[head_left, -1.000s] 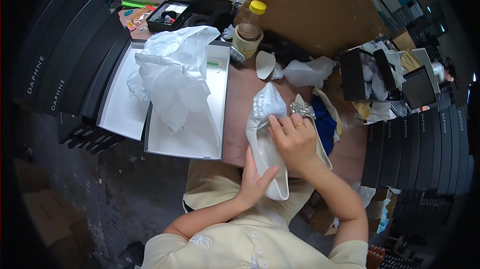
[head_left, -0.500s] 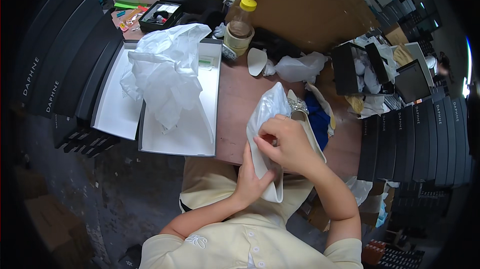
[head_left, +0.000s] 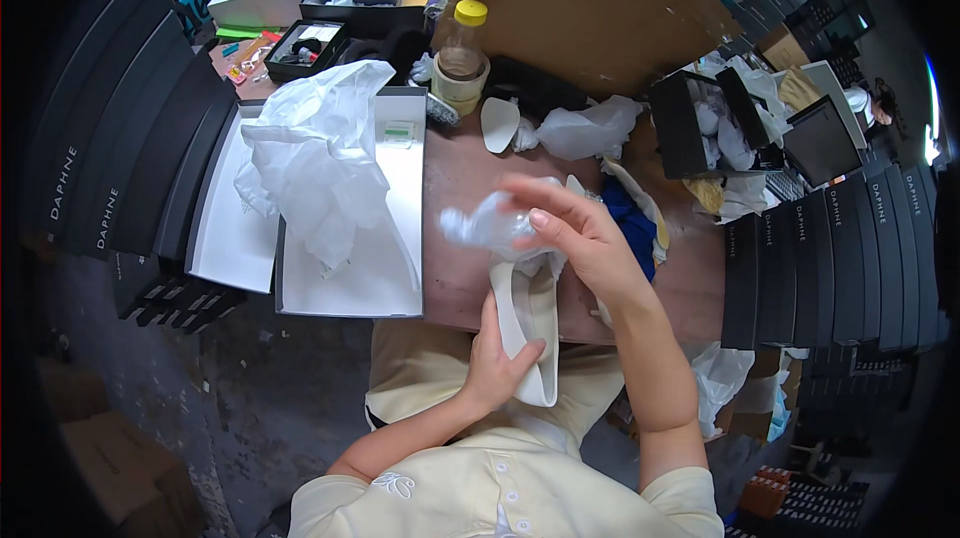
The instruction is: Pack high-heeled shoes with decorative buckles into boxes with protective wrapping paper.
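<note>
My left hand (head_left: 492,356) grips a white shoe (head_left: 510,316) by its heel end, fingers along the outer side and thumb over the rim. The shoe's opening faces me. Crumpled, clear plastic wrap (head_left: 487,226) lies over its toe end and sticks out to the left, partly blurred. Above the toe is my right hand (head_left: 575,233), thumb and fingers apart, fingertips smeared by motion against the plastic. Another pale shoe (head_left: 600,313) lies mostly hidden behind my right wrist.
An open white-lined shoebox (head_left: 400,228) with crumpled tissue paper (head_left: 320,168) stands left. Behind are a yellow-capped bottle (head_left: 464,43) and a white insole-shaped piece (head_left: 499,126). Blue cloth (head_left: 630,218) lies right. Black shoeboxes (head_left: 830,273) line both sides; a black box (head_left: 685,133) holds plastic.
The plastic over the shoe's toe has become bunched and swung up to the left. My right hand has risen and its fingers have spread; my left hand keeps its hold.
</note>
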Motion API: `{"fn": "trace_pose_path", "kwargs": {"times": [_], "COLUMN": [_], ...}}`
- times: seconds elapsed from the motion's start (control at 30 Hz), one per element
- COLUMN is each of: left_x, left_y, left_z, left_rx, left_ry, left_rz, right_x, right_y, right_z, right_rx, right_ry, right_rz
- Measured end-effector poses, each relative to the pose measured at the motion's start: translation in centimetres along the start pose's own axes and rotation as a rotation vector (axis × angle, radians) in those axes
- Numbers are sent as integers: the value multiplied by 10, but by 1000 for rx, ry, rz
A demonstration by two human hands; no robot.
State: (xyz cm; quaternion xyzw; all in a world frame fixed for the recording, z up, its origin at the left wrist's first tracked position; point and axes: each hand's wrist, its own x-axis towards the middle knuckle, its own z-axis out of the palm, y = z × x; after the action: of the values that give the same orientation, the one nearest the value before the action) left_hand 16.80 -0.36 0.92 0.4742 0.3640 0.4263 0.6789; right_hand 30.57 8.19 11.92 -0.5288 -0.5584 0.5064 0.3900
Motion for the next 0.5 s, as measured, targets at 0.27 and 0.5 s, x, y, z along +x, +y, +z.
{"fn": "trace_pose_path", "kwargs": {"times": [0.27,0.5], "left_x": [1,8], "left_y": [3,17], "left_z": [-21,-39], "left_rx": [-448,-665], "left_ry": [-142,-154], "left_rz": [-289,-377], "right_x": [-12,-2], "right_y": [40,36], "right_z": [-23,-37], "right_rx": [-1015,-332], "right_ry": [54,708], "right_rz": [-625,-482]}}
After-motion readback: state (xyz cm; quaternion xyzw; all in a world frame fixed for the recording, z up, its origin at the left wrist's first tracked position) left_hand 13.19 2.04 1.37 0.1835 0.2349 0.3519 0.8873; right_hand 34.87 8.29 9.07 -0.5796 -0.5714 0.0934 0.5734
